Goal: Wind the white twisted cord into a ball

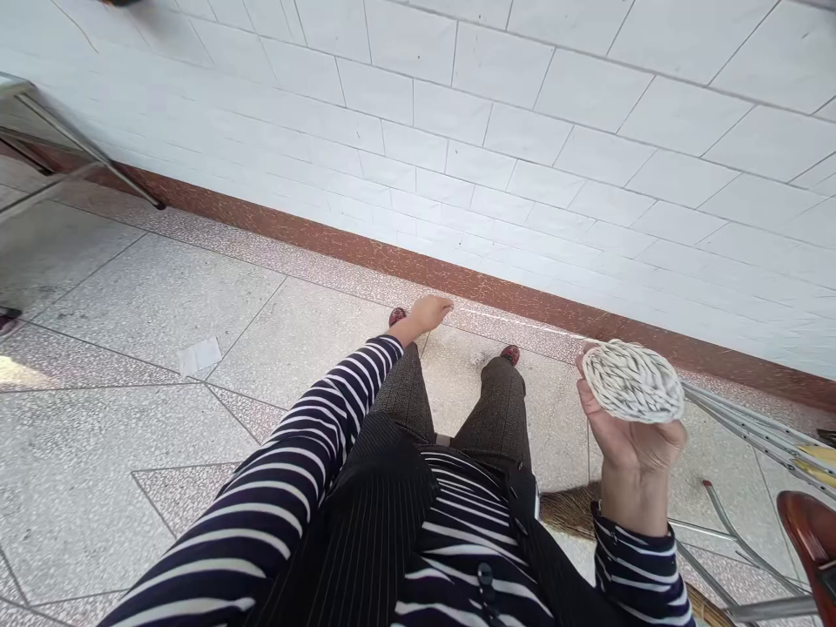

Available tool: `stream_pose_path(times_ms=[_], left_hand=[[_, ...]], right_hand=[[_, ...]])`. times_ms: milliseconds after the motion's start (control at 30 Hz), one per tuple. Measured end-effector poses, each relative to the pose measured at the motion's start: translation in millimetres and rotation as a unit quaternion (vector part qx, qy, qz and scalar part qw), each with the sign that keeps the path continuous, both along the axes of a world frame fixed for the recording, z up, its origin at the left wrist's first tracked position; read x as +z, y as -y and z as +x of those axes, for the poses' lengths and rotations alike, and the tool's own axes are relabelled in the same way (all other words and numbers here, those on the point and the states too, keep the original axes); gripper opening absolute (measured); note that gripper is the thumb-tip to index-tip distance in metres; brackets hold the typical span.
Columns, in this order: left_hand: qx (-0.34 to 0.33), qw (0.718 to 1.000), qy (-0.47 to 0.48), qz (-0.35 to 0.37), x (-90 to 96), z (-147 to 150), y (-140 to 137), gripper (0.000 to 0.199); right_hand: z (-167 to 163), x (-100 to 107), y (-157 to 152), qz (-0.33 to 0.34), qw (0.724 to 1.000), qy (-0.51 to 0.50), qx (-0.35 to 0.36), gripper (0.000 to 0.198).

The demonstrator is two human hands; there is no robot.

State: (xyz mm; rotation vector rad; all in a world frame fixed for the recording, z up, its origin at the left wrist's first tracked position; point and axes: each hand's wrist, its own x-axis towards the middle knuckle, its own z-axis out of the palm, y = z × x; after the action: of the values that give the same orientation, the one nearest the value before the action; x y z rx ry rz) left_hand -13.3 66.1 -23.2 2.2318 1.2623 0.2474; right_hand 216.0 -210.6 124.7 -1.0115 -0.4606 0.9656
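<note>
My right hand (637, 448) is turned palm up and holds an oval piece (633, 380) worked from thick off-white cord, with braid-like rows. Its fingers are mostly hidden behind the piece. From the upper left edge of the oval, a strand of pale cord (522, 322) runs taut to my left hand (431, 311). That hand is closed, pinching the cord in its fingertips out in front of my legs.
A white tiled wall (515, 113) with a red-brown base strip (326, 244) rises ahead. Metal table legs (91, 152) stand at left. A paper scrap (199, 356) lies on the floor. Broom bristles (571, 509), metal tubing (724, 514) and a brown chair part (806, 540) are at right.
</note>
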Motion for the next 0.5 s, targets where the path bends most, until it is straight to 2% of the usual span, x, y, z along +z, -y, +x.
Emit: stream_pose_path(times_ms=[100,233,300,367,500], left_hand=[[0.039,0.999,-0.005,0.034,34.4,-9.3,-29.6,0.031],[0.095,0.984,0.024,0.146,89.7,-15.8,-65.1,0.033],[0.104,0.979,0.038,0.169,102.9,-18.7,-73.4,0.035],[0.093,0.987,0.048,0.125,98.9,-21.0,-72.2,0.032],[0.031,0.998,0.057,-0.024,54.9,-13.7,-37.5,0.023]], right_hand=[[-3.5,8.2,8.3,0.004,1.0,-0.005,0.003,0.066],[-10.8,14.2,10.5,0.007,1.0,-0.008,0.006,0.073],[-13.2,13.4,10.9,0.005,1.0,-0.006,0.012,0.073],[-15.4,9.8,11.3,0.006,1.0,-0.006,0.027,0.073],[-22.2,-1.9,5.6,-0.019,0.998,-0.024,0.061,0.071]])
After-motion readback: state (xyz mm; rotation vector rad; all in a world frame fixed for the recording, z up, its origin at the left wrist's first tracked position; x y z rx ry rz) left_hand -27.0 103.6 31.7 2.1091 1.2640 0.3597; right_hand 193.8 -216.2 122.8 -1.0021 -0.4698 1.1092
